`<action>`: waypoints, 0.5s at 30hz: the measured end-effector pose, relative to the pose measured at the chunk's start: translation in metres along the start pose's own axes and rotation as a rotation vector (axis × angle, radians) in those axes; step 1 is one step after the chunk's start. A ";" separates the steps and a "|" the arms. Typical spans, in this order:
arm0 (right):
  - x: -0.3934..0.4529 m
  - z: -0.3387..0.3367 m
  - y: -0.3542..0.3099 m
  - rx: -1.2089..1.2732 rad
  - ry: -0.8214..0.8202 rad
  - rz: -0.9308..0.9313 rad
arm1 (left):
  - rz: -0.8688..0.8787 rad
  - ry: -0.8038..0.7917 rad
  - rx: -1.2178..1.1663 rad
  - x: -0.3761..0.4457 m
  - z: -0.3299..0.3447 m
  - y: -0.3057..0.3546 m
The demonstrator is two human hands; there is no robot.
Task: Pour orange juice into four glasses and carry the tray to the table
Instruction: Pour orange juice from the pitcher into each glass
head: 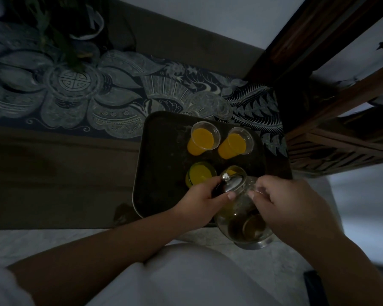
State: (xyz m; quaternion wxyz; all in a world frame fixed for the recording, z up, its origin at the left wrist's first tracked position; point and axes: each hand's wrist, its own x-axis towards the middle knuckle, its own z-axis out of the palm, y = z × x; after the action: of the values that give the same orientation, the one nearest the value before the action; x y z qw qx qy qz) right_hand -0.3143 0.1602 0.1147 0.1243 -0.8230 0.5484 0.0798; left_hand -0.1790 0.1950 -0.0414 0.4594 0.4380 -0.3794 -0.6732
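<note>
While my right hand (292, 208) gripped the clear glass pitcher (243, 217), it lay tilted, mouth pointing away over the fourth glass (236, 172). My left hand (199, 199) pinched its domed steel lid (232, 183) above the dark rectangular tray (161, 151).

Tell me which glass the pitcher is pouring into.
The near-right glass, directly under the tilted pitcher's lip; the other three stand clear of it.

Dim, underexposed room; pale light on far wall (208, 16); edges bowed by wide lens; near corners soft, murky.

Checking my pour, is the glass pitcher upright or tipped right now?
Tipped: the glass pitcher leans, lidded mouth over the near-right glass, base raised toward the person.
</note>
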 end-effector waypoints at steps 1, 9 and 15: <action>-0.001 0.001 0.000 0.006 -0.002 0.002 | 0.000 -0.002 0.006 -0.001 0.000 0.000; -0.012 0.014 0.007 0.071 0.020 0.046 | -0.003 -0.011 0.092 -0.006 0.001 -0.002; -0.021 0.025 0.016 0.123 -0.003 0.096 | 0.044 0.001 0.181 -0.011 0.002 -0.001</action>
State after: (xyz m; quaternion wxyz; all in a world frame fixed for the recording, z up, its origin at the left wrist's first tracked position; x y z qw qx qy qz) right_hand -0.3369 0.1802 0.0942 0.1716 -0.7864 0.5910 0.0533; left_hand -0.1792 0.2055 -0.0390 0.4328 0.4697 -0.4481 -0.6255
